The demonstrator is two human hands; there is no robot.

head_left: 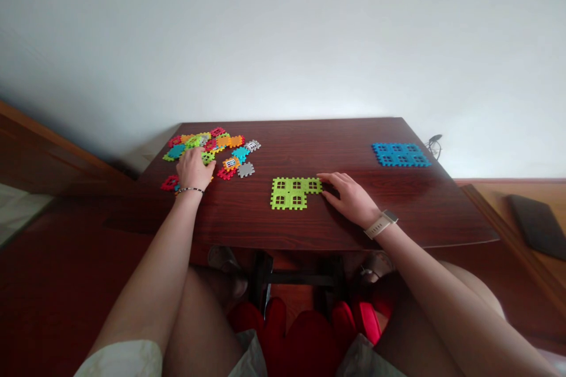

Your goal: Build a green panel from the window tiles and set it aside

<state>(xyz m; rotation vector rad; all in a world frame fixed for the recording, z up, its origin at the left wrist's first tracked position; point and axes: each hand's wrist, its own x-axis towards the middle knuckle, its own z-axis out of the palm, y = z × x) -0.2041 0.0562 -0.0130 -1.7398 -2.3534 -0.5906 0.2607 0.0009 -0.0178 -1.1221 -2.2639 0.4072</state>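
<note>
Our left hand [194, 170] covers interlocking tiles [224, 142] at ten o'clock, fingers' grip unclear; our right hand [349, 197], fingers spread, touches the lime window-tile panel [289, 186] along its three-o'clock edge.

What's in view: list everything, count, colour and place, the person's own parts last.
Wood-look table: one, reddish-brown, mid-view
Notched plastic-looking tiles: uncountable heap; red, orange, green, turquoise, grey; table's left
Five-square windowed panel: one, lime-green, table's middle
Six-square windowed panel: one, blue, table's right
Plain wall: one, whitish, behind table
Long wooden panel: one, brown, far left
Thin cable: apparently one, black, beyond table's right
Flat rectangular object: one, blackish, far right
Metal-looking frame: one, black, under table
Padded shapes: count unclear, red, bottom centre
Shoes: two, pale, under table
Beaded bracelet: one, black-and-white, by left hand
Strapped watch: one, pale, by right hand
Thighs: two, bottom
Left hand: one, bare, among tiles
Right hand: one, bare, lime-green panel's right end
</note>
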